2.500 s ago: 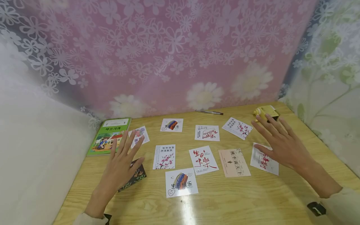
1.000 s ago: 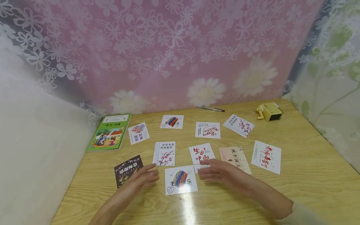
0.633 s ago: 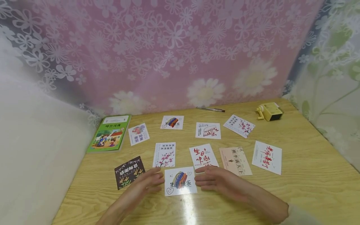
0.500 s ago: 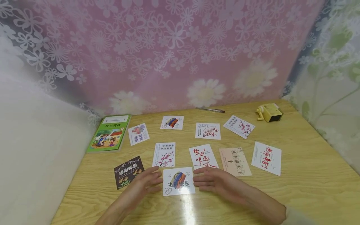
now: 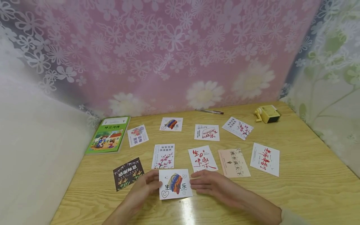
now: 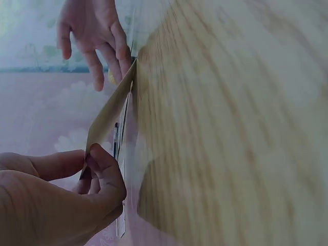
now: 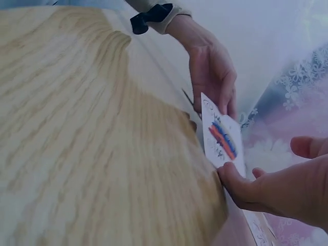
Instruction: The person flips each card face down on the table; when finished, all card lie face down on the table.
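Raised from lying flat half a second ago, the white card (image 5: 176, 179) sits tilted between both hands, its left edge pinched by the left hand (image 5: 140, 190), the right hand (image 5: 215, 188) extending fingers beside its right edge.

The wood-grained table (image 5: 303, 168) bears a green book (image 5: 108, 135), a pen (image 5: 209, 111), a yellow cranked box (image 5: 269, 113) and nine flat cards (image 5: 234, 162).
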Tool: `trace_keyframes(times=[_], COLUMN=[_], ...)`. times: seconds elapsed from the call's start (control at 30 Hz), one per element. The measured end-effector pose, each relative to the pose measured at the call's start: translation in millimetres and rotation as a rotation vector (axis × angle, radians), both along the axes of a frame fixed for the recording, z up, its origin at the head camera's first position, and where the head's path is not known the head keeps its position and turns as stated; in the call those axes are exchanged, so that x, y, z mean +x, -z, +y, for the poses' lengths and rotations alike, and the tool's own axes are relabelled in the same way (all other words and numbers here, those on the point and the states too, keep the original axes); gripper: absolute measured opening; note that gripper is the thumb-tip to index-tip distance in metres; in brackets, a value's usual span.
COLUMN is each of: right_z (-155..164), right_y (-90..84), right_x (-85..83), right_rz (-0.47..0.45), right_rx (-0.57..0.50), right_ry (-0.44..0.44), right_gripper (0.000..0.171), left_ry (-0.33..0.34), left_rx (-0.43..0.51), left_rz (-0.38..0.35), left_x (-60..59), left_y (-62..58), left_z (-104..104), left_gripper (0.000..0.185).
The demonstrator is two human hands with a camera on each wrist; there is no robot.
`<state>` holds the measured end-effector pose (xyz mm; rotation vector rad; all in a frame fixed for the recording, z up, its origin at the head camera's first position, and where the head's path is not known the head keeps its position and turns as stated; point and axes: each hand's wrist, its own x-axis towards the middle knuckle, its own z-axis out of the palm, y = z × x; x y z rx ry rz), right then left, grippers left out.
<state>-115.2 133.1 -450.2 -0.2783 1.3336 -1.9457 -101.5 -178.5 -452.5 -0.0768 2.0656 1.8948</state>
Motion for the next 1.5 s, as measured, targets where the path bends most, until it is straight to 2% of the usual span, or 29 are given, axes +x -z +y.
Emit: trace_keyframes(times=[0.17, 0.27, 0.47, 0.53, 0.7, 0.77, 0.9, 1.03, 1.13, 1.3, 1.5], right_z=[-4, -10, -23, -24, -25, -25, -25, -26, -28, -31, -31], right_y=[5.1, 5.8, 3.3, 2.4, 0.2, 0.2, 0.6, -0.9, -1.4, 1.6, 4.0], right_x=[-1.0, -4.4, -8.9, -9.2, -11.6, -12.6, -13.0, -13.1, -13.8, -15.7, -16.9], right_rz=[0.084, 0.148, 0.285, 0.309, 0.293, 0.278, 0.285, 0.306, 0.314, 0.330, 0.302], right_rx=[0.041, 0.105, 0.288, 0.306, 0.281, 0.269, 0.284, 0.318, 0.337, 0.332, 0.291], right_ry=[0.040, 0.072, 0.138, 0.147, 0.158, 0.159, 0.173, 0.198, 0.205, 0.202, 0.192], right_gripper=[0.051, 0.050, 0.034, 0.030, 0.028, 0.028, 0.030, 0.028, 0.024, 0.022, 0.026], left_ry=[-0.053, -0.083, -0.088, -0.093, -0.099, -0.081, -0.009, 0.049, 0.033, -0.019, 0.004], left_rx=[0.009, 0.014, 0.032, -0.007, -0.198, -0.244, -0.229, -0.136, -0.129, -0.211, -0.228], left_rz=[0.006, 0.015, 0.041, 0.049, 0.097, 0.102, 0.094, 0.118, 0.127, 0.100, 0.113], left_x=[0.5, 0.6, 0.5, 0.8, 1.6, 1.2, 0.1, -1.1, -1.6, -3.2, -4.2], left_y=[-1.2, -4.6, -12.5, -14.7, -19.0, -20.7, -23.8, -25.9, -26.5, -22.6, -16.3], left_z=[-3, -4, -3, -4, -8, -11, -17, -22, -23, -22, -25], left_gripper=[0.048, 0.042, 0.038, 0.034, 0.022, 0.022, 0.030, 0.040, 0.040, 0.027, 0.045])
